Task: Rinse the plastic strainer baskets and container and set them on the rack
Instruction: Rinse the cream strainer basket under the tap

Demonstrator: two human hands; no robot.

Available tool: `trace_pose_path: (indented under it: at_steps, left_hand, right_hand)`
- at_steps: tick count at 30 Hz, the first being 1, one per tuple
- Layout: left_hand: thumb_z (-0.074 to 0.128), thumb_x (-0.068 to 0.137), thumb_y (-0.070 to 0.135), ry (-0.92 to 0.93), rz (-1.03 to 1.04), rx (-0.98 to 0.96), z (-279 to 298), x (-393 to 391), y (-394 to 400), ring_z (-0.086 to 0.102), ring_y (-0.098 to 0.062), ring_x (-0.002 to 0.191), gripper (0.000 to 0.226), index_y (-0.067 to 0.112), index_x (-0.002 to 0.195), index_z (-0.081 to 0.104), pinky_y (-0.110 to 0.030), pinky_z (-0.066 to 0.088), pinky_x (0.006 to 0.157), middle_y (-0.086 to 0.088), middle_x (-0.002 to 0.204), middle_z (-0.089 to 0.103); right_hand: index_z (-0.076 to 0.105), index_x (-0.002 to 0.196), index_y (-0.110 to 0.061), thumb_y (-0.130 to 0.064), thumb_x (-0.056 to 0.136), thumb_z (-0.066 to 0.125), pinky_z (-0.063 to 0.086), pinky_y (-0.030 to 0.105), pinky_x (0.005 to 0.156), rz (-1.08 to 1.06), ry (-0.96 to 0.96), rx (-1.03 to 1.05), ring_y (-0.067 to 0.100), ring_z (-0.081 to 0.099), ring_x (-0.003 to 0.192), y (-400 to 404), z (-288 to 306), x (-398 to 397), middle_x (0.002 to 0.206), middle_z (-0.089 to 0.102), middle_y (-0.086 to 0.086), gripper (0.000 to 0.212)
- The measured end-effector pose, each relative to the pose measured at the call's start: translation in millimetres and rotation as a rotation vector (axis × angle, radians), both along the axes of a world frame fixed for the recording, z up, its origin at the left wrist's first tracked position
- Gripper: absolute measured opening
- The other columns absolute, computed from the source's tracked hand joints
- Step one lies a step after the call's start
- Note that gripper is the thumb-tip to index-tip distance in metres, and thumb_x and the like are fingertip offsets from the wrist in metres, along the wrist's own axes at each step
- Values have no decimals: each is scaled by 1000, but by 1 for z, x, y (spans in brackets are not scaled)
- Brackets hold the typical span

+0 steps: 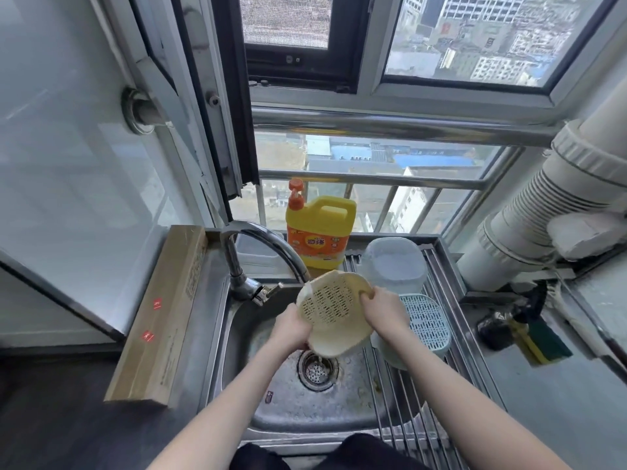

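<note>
yellow strainer basket [334, 312] is up over the sink [305, 401], tipped on its side under the tap [258, 252], with its holes facing me; my left hand [291, 329] is wrapped tight on the low left rim, and my right hand [385, 308] pinches the top right rim with fingers curled over the edge; both hands are closed on it, none spread out; i can't see water coming from the tap, it is too hard to tell; on the rack [437, 385] to the right sit a green strainer basket [429, 322] and a clear container [393, 266], both upside down, so i think this yellow one is the last to go there; what could go wrong: wet plastic is slippy, so it could slide out and bang in the sink; the rack spot left is small, close to the green one, so a bump could knock that off; the yellow soap bottle [319, 232] stands just behind, and a wide swing could tip it.
</note>
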State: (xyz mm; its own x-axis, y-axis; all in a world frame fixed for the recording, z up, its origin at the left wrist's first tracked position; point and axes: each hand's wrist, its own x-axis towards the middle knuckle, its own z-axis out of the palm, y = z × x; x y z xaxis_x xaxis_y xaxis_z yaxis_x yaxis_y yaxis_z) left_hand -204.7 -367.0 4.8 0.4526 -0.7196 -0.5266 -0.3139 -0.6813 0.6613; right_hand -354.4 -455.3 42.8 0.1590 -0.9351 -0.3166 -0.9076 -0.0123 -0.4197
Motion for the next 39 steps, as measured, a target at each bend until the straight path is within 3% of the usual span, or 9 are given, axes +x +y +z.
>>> trace_pose_path:
  at_steps: [6,10,13,17,20,26,33,36,39]
  left_hand:
    - [40,94,41,-20,15,-6,10,15,-2,63,-26,92,43,10,107,67,-29,47,73,-9,106,69]
    - [59,83,8,277,64,-46,-2,19,-4,64,-27,101,35,5,119,61,-40,55,85,-10,108,67]
    - [66,79,-3,578,146,-54,-12,17,-4,66,-31,99,46,2,124,55,-45,58,80,-15,112,66]
    - [67,78,-8,627,175,-46,-20,9,-7,62,-38,106,47,-3,122,55,-49,54,86,-21,116,64]
    - [65,87,19,526,228,-34,-27,2,-13,64,-33,102,37,1,119,59,-46,55,84,-17,113,66]
    - [46,74,77,612,406,-50,-35,2,-21,67,-31,96,84,6,113,65,-45,56,84,-13,108,70]
    - [48,94,37,1139,325,-110,11,20,-10,67,-32,92,34,10,107,67,-46,55,77,-16,102,71]
    - [49,92,28,1145,295,-8,13,20,5,63,-39,102,38,6,124,54,-52,53,86,-21,116,64]
    - [44,93,10,1095,356,-36,11,12,14,65,-34,89,35,1,128,44,-39,60,72,-22,111,63]
  right_hand:
    - [62,81,-15,-56,86,39,59,44,68,43,-7,55,27,68,66,-8,-8,-13,78,70,7,48]
    - [54,75,-18,-57,90,42,56,37,58,37,-35,-126,20,63,63,7,20,-8,73,65,1,43]
    - [56,104,-25,-50,90,53,48,28,52,82,-130,-270,15,63,69,11,39,5,84,67,-4,29]
    - [60,124,-32,-41,89,54,57,39,71,202,-168,-229,18,66,91,6,42,13,113,69,-3,37]
    - [62,121,-29,-38,88,55,57,43,77,222,-211,-164,18,67,91,9,44,12,112,70,-2,35]
    - [65,119,-18,-26,87,58,55,41,80,240,-283,-205,19,66,88,6,47,13,107,71,2,33]
    - [64,118,-9,-18,94,55,46,20,68,-72,-580,-137,13,60,90,9,25,1,105,67,1,27]
    - [53,117,-15,-19,96,52,42,18,56,-141,-659,-150,14,63,78,24,8,5,97,66,2,21]
    - [44,110,-18,-20,97,50,44,29,59,-119,-621,-153,24,65,79,29,-6,5,92,65,7,15]
